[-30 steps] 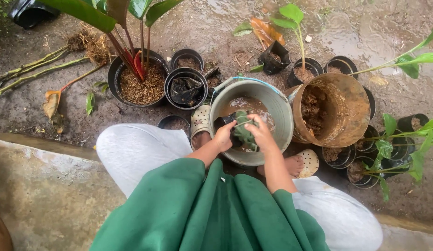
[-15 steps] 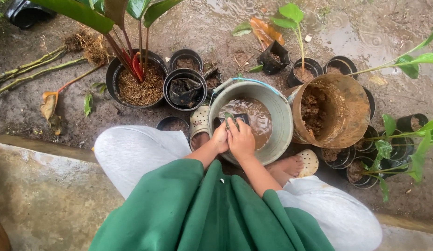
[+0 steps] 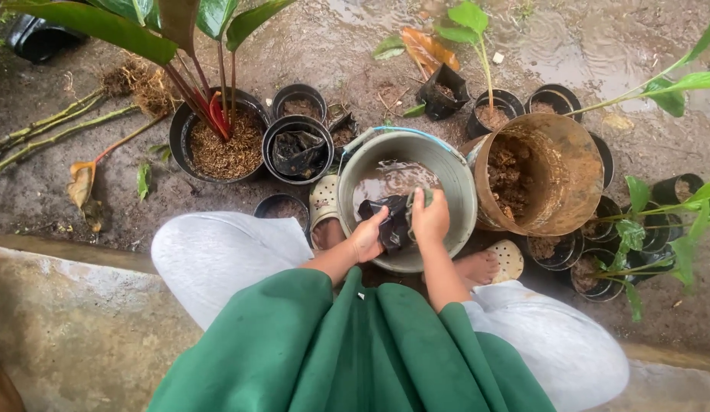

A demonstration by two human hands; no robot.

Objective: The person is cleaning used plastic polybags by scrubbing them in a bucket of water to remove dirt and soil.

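A grey metal bucket [image 3: 462,179] with muddy brown water stands between my feet. Over its near side my left hand [image 3: 367,238] grips a soft black plastic pot [image 3: 388,217] by its lower edge. My right hand [image 3: 430,219] presses a green scrubbing pad [image 3: 426,197] against the pot's right side. Both hands are wet and hover just above the water.
A rusty brown bucket [image 3: 576,183] with soil lies tilted to the right. A large black pot [image 3: 217,149] with a red-stemmed plant and several small black pots [image 3: 297,152] stand behind. Seedling pots [image 3: 599,282] cluster at right. A concrete step [image 3: 72,320] runs under me.
My hands rose from the bucket's near rim and spread apart; the black pot now shows between them, and my right hand with the green pad moved to the right.
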